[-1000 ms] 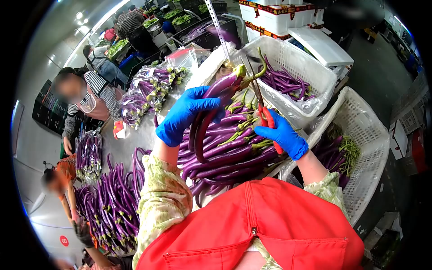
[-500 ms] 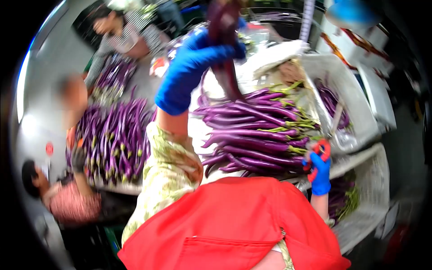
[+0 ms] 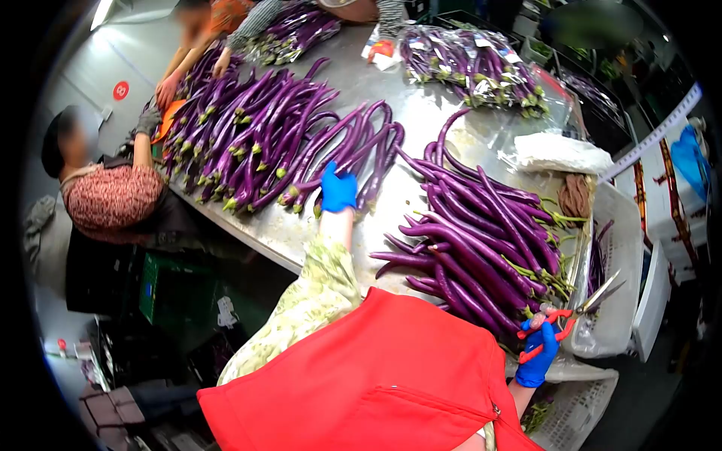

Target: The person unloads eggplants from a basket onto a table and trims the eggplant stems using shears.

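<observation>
My left hand (image 3: 338, 189), in a blue glove, is over the right edge of a big pile of purple eggplants (image 3: 259, 124). Its fingers are curled round an eggplant (image 3: 353, 159) there, though the fingertips are partly hidden. Low on the right, my gloved right hand (image 3: 538, 362) grips red-handled scissors (image 3: 580, 310), whose blades stand apart and point up and right. Just left of the scissors, a second heap of long eggplants (image 3: 481, 225) lies with green stems toward the right.
Bagged eggplants (image 3: 470, 68) lie on the metal table (image 3: 301, 252) at the back. White plastic packaging (image 3: 564, 152) and a brown cloth (image 3: 574, 197) sit by the right edge, beside a white crate (image 3: 620, 316). Co-workers' hands (image 3: 167, 89) are at the far left of the pile.
My left hand has come down from mid-air, where it held up an eggplant, to the left-hand pile. The view has swung left. My right hand still holds the scissors.
</observation>
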A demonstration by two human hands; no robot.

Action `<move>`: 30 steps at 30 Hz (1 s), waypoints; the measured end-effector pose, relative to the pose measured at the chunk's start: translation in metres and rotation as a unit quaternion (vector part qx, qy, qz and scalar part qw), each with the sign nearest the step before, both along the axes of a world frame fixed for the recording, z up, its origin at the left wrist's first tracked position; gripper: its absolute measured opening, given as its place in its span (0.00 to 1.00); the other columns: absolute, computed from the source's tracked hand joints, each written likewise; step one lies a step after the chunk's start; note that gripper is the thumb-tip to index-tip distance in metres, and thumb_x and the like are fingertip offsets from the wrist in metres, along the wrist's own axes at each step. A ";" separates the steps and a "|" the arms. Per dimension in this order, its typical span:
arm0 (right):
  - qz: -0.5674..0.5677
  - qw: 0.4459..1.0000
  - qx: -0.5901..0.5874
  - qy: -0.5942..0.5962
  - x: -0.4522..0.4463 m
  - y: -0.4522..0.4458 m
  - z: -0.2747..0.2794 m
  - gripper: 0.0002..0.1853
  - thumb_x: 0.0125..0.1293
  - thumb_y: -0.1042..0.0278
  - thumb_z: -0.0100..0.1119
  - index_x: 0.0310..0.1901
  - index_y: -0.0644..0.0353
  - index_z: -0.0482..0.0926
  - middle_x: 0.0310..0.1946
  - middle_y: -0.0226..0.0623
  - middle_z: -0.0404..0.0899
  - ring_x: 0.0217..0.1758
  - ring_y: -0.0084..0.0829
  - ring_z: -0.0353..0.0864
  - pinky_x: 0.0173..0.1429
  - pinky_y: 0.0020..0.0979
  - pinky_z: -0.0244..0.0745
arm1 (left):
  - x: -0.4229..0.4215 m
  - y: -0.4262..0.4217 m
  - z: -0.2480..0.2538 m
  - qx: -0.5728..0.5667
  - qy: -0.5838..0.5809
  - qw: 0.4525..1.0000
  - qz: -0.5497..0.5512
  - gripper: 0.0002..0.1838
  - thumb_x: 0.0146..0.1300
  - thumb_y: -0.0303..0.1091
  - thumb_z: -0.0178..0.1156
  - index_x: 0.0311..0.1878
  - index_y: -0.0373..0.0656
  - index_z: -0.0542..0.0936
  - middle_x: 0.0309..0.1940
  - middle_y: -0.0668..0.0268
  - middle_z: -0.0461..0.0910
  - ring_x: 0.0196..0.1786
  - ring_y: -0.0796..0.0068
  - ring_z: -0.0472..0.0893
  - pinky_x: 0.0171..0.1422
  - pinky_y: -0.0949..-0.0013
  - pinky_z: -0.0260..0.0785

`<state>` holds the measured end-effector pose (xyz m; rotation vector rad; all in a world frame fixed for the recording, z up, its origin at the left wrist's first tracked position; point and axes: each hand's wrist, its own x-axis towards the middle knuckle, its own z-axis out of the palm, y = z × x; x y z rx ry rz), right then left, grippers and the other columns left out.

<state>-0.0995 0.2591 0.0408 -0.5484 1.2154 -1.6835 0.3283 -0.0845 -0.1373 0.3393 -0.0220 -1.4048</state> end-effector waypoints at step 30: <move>-0.014 0.990 0.024 0.137 0.038 -0.035 0.023 0.15 0.56 0.77 0.52 0.46 0.58 0.66 0.29 0.31 0.69 0.26 0.21 0.69 0.27 0.22 0.64 | -0.052 0.095 0.064 0.118 -0.958 0.260 0.006 0.40 0.51 0.48 0.60 0.67 0.43 0.60 0.68 0.53 0.54 0.74 0.50 0.42 0.70 0.36 0.29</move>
